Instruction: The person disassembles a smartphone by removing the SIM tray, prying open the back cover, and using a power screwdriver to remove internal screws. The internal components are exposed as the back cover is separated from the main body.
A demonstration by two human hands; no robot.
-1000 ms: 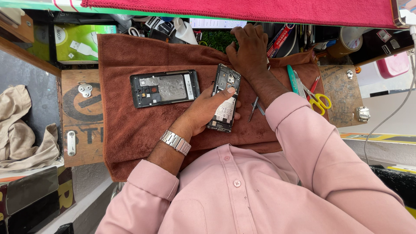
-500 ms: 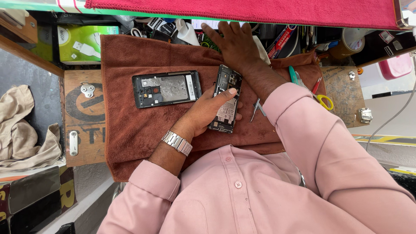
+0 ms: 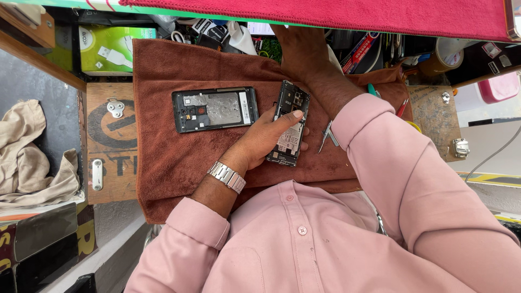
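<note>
The left hand lay on the opened phone, thumb across its exposed board and fingers curled under its edge, holding it on the brown towel much as it had a second before. The phone sat near the towel's middle, just right of the separate back cover, which had not shifted. The right hand had travelled further away from the phone, off the towel's far edge and into the clutter of tools beyond; its fingers were hidden there, so whether they were spread or gripping something could not be told. Tweezers rested on the towel beside the phone, close to the pink sleeve.
</note>
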